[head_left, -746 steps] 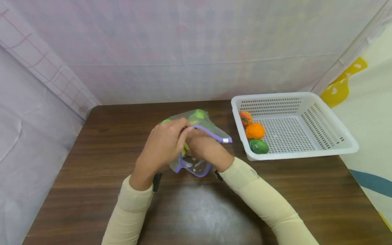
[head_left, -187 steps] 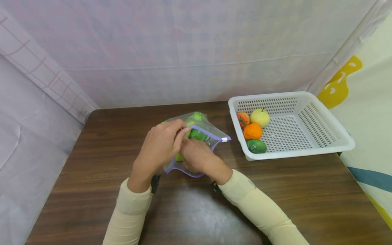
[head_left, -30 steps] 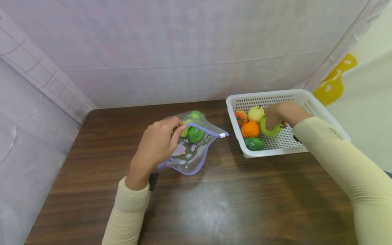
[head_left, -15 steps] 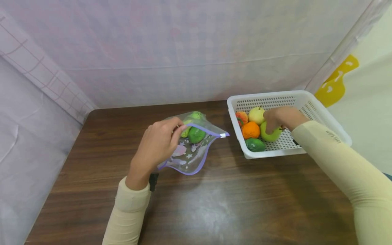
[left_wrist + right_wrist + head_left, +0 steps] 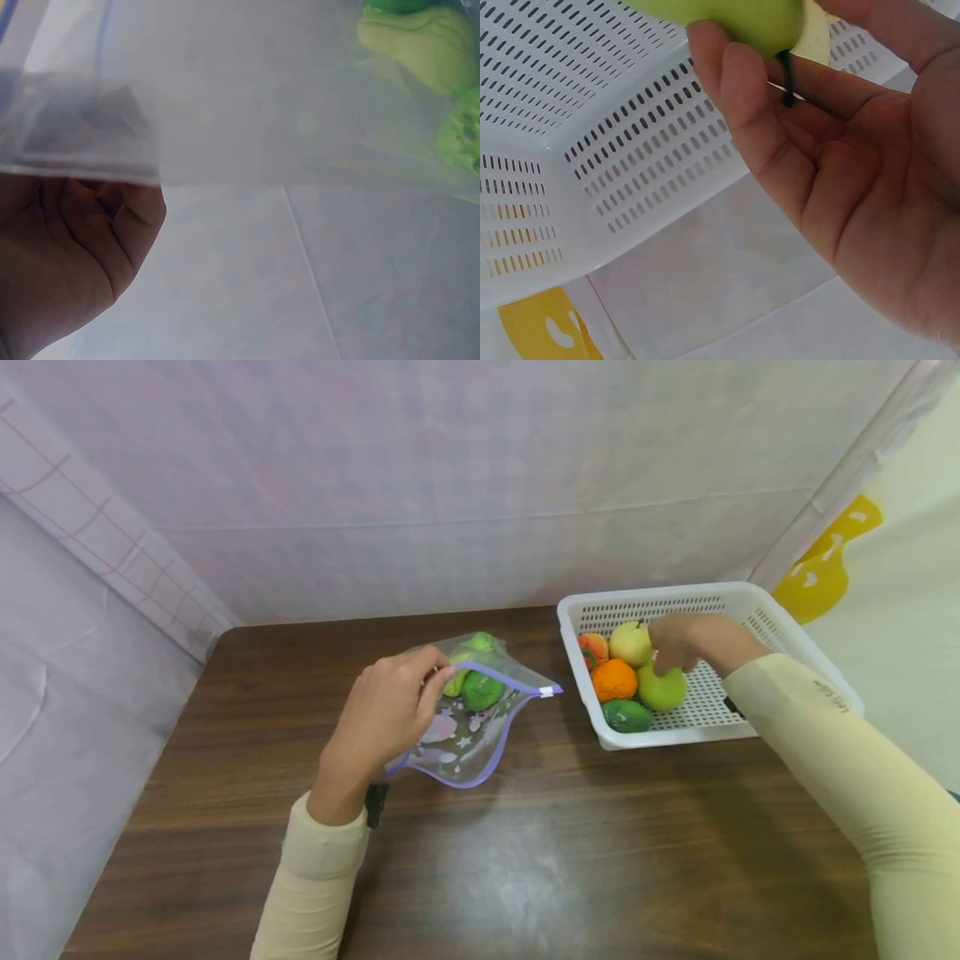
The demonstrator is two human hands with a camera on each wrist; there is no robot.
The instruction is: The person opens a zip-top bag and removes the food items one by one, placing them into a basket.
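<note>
My left hand [image 5: 386,714] pinches the purple-edged rim of a clear zip bag [image 5: 457,747], which lies with its mouth spread towards me. Inside the bag are a dark green rounded fruit [image 5: 482,691], a pale green lobed one [image 5: 427,45] and a bumpy bright green one [image 5: 463,131]. My right hand [image 5: 705,639] reaches into the white basket [image 5: 720,737], fingers curled at the top of a green apple [image 5: 662,687]. In the right wrist view the apple's dark stem [image 5: 786,79] pokes out beside my fingers.
Left of the apple sit an orange [image 5: 614,680], a red-orange fruit [image 5: 594,649] and a dark green oblong fruit [image 5: 627,716]; a pale yellow pear [image 5: 631,643] sits behind it. The basket stands at the brown table's [image 5: 300,693] back right, near the curtain [image 5: 487,485].
Over the last second the apple has come down and settled beside the orange, with my right hand still at it. Earlier, that hand was inside the bag. My left hand keeps its place.
</note>
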